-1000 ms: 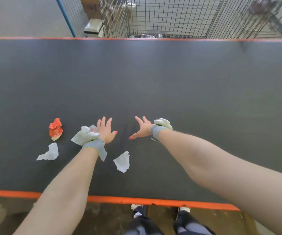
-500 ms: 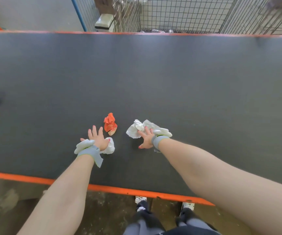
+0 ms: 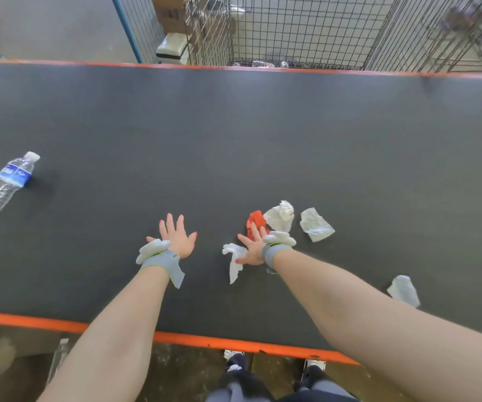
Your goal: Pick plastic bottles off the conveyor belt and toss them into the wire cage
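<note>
1. We see the plastic bottle [image 3: 3, 185] lying on its side at the far left of the conveyor belt [image 3: 263, 134], about midway across it, with its white cap pointing to the belt's far edge.
2. The left hand [image 3: 177, 239] is over the belt's near half, palm down, fingers straight and spread apart, holding nothing.
3. The right hand [image 3: 253, 248] is also over the near half, fingers spread and straight. Its fingertips overlap an orange scrap [image 3: 255, 220]; we cannot tell whether they press it.
4. A torn white paper [image 3: 235, 259] lies on the belt just beside the right thumb.
5. A white wad [image 3: 280, 217] and a clear plastic piece [image 3: 316, 226] lie on the belt further right.
6. The wire cage [image 3: 306, 33] stands just beyond the belt's far edge.
</note>
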{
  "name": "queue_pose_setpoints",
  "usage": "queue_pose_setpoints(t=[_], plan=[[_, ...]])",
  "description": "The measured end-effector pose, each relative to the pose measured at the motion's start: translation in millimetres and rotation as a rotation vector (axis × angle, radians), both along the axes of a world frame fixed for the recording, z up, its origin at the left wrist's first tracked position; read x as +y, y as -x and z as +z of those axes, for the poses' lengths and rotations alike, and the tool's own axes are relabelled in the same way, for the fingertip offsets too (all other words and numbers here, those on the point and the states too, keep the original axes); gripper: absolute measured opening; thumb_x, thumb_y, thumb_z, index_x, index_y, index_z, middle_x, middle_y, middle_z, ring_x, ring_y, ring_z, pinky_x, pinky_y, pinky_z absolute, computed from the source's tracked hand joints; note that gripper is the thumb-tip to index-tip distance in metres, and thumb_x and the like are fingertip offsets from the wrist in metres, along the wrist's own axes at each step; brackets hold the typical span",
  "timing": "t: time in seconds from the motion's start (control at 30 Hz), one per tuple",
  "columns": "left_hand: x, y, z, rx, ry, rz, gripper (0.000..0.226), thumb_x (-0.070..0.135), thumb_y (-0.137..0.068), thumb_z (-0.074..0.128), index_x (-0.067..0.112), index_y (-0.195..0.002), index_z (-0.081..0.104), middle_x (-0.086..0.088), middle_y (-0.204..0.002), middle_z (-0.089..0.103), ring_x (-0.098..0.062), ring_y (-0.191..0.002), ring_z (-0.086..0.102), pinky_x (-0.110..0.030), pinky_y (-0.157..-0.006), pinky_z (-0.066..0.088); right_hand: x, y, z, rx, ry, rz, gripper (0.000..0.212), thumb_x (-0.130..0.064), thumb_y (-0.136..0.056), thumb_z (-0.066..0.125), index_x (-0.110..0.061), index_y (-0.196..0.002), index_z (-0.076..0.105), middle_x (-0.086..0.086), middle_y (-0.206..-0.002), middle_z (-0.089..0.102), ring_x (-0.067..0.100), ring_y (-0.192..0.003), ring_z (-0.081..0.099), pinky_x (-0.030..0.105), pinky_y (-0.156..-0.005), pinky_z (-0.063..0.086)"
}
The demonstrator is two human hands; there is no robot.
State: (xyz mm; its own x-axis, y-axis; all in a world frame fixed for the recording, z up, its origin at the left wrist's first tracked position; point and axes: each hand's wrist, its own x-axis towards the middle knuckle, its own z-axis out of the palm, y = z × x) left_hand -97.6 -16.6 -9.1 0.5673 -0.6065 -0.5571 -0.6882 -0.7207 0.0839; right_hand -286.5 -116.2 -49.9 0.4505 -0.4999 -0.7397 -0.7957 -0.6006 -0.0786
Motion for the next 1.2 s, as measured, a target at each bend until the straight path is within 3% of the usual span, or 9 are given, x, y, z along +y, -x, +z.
queue_pose_setpoints(t=[0.1,0.3,0.5,0.9,1.2], plan=[[3.4,-8.9,-2.9,-0.018,-0.004,0.015,0.066,0.045,-0.101,0.030,0.023,-0.155,-0.001,0.000,-0.160,-0.015,-0.023,-0.148,-0.012,-0.063,-0.114,0.008,-11.3,4.3,0.9,-0.067,0.014,-0.178,0.086,-0.064,-0.087,0.048,-0.043,-0.152,-0.005,0.002,-0.159,-0.025,0.037,-0.147,-0.017,0.060,-0.115,0.009],[1.3,-23.3,5.3,-0.041,0.048,0.072,0.066,0.043,-0.101,0.032,0.022,-0.154,-0.001,-0.001,-0.160,-0.015,-0.022,-0.148,-0.012,-0.062,-0.115,0.006,-40.8,-22.8,28.0,-0.185,0.120,-0.209,0.090,-0.060,-0.087,0.050,-0.046,-0.149,-0.013,-0.006,-0.161,-0.019,0.028,-0.150,-0.008,0.064,-0.114,0.008],[5.0,-48.7,20.7,-0.097,0.069,0.092,0.069,0.041,-0.101,0.035,0.021,-0.154,-0.004,-0.002,-0.160,-0.014,-0.022,-0.148,-0.012,-0.061,-0.115,0.006,-39.8,-73.1,41.4,-0.307,-0.011,-0.256,0.093,-0.049,-0.090,0.057,-0.041,-0.151,-0.013,-0.002,-0.161,-0.018,0.031,-0.149,-0.008,0.051,-0.119,0.010],[12.0,-113.4,32.0,-0.140,0.108,0.230,0.064,0.035,-0.101,0.036,0.020,-0.154,0.003,-0.002,-0.161,-0.010,-0.024,-0.148,-0.008,-0.062,-0.114,0.006,-33.6,-127.2,43.3,-0.296,-0.089,-0.261,0.092,-0.051,-0.089,0.057,-0.040,-0.152,-0.009,0.002,-0.162,-0.015,0.033,-0.149,-0.002,0.048,-0.120,0.011],[4.2,-122.9,10.9,-0.130,0.031,0.209,0.065,0.031,-0.101,0.036,0.023,-0.154,0.000,-0.002,-0.161,-0.014,-0.025,-0.148,-0.012,-0.064,-0.114,0.004,-17.7,-168.3,32.4,-0.385,-0.231,-0.453,0.091,-0.049,-0.091,0.058,-0.039,-0.153,-0.009,0.010,-0.161,-0.010,0.039,-0.146,0.014,0.046,-0.118,0.015]])
